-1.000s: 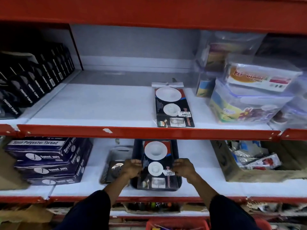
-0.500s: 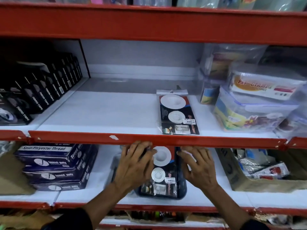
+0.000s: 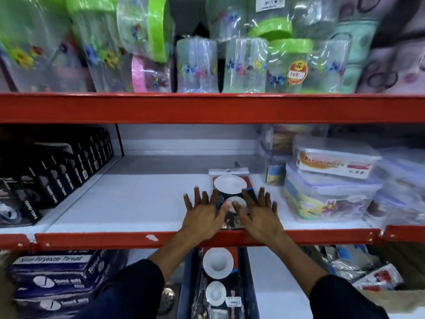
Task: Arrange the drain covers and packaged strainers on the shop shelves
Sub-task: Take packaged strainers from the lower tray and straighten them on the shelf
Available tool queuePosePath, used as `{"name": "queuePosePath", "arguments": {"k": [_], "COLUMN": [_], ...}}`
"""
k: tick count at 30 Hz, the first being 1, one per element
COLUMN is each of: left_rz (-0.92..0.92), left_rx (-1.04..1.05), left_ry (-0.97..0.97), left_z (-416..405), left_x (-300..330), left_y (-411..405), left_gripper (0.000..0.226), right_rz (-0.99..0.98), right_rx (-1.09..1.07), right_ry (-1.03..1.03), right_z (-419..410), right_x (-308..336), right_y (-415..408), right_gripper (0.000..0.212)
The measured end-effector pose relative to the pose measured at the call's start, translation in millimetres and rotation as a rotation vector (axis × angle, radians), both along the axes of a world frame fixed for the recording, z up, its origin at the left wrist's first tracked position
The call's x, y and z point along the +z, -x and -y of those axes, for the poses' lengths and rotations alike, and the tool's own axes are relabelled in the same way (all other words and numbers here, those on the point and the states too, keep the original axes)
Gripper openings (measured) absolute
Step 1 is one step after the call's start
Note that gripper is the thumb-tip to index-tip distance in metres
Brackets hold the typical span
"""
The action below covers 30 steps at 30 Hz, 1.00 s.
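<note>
Head view: left hand [image 3: 202,217] and right hand [image 3: 259,217], fingers spread flat, gripping nothing, press the packaged strainer [image 3: 230,187] on the middle shelf [image 3: 138,203]. Step: squaring it. Next: nudge toward 12 o'clock.

2 hands: the left hand [image 3: 203,216] and the right hand [image 3: 257,215]. 2 packaged strainers: the upper strainer pack [image 3: 230,184] on the middle shelf [image 3: 138,199] and the lower strainer pack [image 3: 218,279] below it. 3 red shelf rails, the top rail [image 3: 207,108] highest. At least 2 thread boxes [image 3: 57,270]. The black boxes [image 3: 69,171] and wrapped jars [image 3: 197,65] are too blurred to count.
</note>
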State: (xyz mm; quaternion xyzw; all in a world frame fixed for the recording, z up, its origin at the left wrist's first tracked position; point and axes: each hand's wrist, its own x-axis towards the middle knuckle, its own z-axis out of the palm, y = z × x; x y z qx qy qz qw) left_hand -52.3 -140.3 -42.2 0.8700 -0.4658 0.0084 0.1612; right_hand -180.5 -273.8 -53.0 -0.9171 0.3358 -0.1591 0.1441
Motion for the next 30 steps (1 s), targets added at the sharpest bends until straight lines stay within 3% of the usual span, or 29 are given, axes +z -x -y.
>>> {"name": "queuePosePath", "arguments": {"k": [4,7,10,12,15,21,26,27,30], "left_rz": [-0.266,-0.311,-0.477,-0.670,-0.938,-0.992,-1.003,-0.987,-0.943], "left_rx": [0.067,0.118,0.188,0.200,0.145,0.078,0.056,0.065,0.114], "left_ry": [0.090,0.261,0.428,0.601,0.758,0.639,0.467,0.437,0.354], "left_z": [18.1,18.4,12.8,3.3,-19.9,-74.7,-102.8,-105.7,-110.4], "left_x": [8.4,21.0,29.0,30.5,41.4,54.3,36.9,30.3,1.6], "left_y": [-9.2,-12.3,-17.3,-19.8,-16.1,1.3,17.6,20.2,25.1], "left_gripper": [0.057,0.030,0.005,0.013,0.040,0.030,0.024,0.024,0.019], "right_rz": [0.076,0.289,0.505,0.662,0.813,0.705,0.539,0.493,0.361], "right_rx": [-0.004,-0.042,-0.155,-0.164,-0.015,0.344,0.406,0.408,0.389], "right_ry": [-0.236,-0.323,-0.565,-0.791,-1.025,-1.140,-1.195,-1.208,-1.244], "right_z": [11.0,9.3,19.5,24.3,21.2,1.3,-5.9,-9.7,-17.5], "right_x": [10.8,29.3,30.8,30.0,38.9,32.8,0.2,-7.1,-34.4], "right_y": [-5.8,-2.5,1.9,6.7,20.3,58.0,79.6,83.3,92.1], "right_gripper": [0.079,0.040,0.049,0.051,0.033,0.035,0.033,0.038,0.081]}}
